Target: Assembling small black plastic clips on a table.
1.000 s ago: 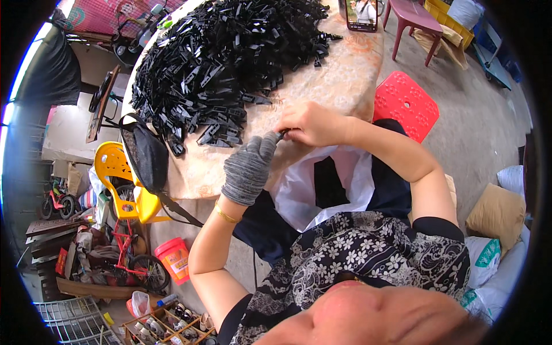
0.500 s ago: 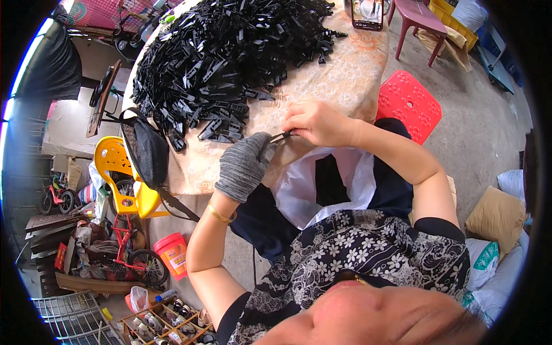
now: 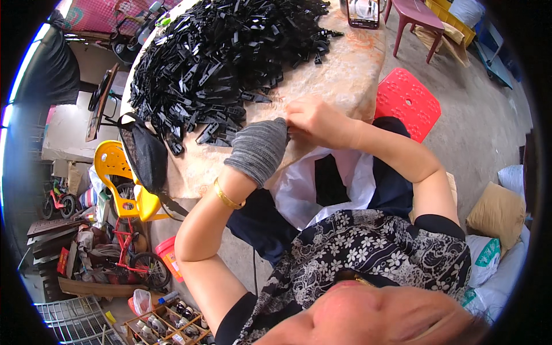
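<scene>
Fingertip work by the bench's (image 3: pixel 339 72) near edge.
Left to right, from my remote view: black pieces (image 3: pixel 224 63) heaped along the bench's far-left side; gloved left hand (image 3: pixel 260 148) meets bare right hand (image 3: pixel 316 122), fingertips obscured, either grip's state I cannot tell. Judged step: handling a piece; next calls for steady fingers.

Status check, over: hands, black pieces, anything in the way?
Gloved left hand, bare right hand together, grip unclear. Black pieces heaped on table. Left hand blocks view of anything between them.
</scene>
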A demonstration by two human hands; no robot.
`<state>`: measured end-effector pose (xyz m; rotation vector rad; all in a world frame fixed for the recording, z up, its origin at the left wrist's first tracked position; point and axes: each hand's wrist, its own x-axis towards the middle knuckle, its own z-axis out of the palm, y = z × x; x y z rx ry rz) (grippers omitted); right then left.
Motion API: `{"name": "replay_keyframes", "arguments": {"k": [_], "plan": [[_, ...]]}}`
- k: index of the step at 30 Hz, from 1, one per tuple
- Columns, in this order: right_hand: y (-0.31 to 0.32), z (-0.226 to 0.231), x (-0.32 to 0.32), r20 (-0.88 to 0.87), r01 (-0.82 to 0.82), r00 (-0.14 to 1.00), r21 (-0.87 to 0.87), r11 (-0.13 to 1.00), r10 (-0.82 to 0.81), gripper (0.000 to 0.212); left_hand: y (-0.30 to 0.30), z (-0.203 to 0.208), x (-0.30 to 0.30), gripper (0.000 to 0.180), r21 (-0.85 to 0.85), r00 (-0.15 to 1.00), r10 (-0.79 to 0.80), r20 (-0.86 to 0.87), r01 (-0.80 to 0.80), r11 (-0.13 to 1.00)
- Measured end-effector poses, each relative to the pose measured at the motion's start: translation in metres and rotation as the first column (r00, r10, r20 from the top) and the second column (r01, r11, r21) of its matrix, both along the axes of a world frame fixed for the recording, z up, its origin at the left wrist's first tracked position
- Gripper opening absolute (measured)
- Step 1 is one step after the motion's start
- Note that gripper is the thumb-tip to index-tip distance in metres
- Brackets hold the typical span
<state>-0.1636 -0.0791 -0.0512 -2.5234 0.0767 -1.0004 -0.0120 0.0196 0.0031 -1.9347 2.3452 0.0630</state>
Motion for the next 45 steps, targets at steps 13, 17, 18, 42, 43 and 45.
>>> {"name": "replay_keyframes", "arguments": {"k": [13,17,18,42,43,45], "plan": [[0.010,-0.009,-0.002,0.130,0.186,0.978,-0.156,0.970,-0.166,0.014,-0.019,-0.009,0.007,0.023,-0.013,0.997,-0.070,-0.020,0.070,0.997],[0.005,-0.013,-0.001,0.102,0.144,0.985,-0.067,0.987,-0.136,0.012,-0.018,-0.007,0.003,0.025,0.044,0.999,-0.013,-0.053,0.016,0.999],[0.004,-0.015,-0.005,0.034,0.148,0.989,-0.051,0.988,-0.146,0.012,-0.017,-0.008,0.002,0.026,0.032,1.000,-0.006,-0.021,0.007,0.999],[-0.014,0.018,0.003,-0.190,-0.166,0.913,0.638,0.752,0.362,0.019,0.030,-0.034,0.016,0.067,-0.099,0.867,0.143,-0.478,-0.215,0.972],[-0.013,0.020,0.003,-0.221,-0.166,0.893,0.649,0.742,0.392,0.020,0.033,-0.035,0.014,0.067,-0.086,0.865,0.160,-0.475,-0.227,0.970],[-0.012,0.030,0.001,-0.227,-0.195,0.852,0.698,0.689,0.472,0.021,0.039,-0.032,0.010,0.064,-0.154,0.877,0.119,-0.464,-0.213,0.965]]}}
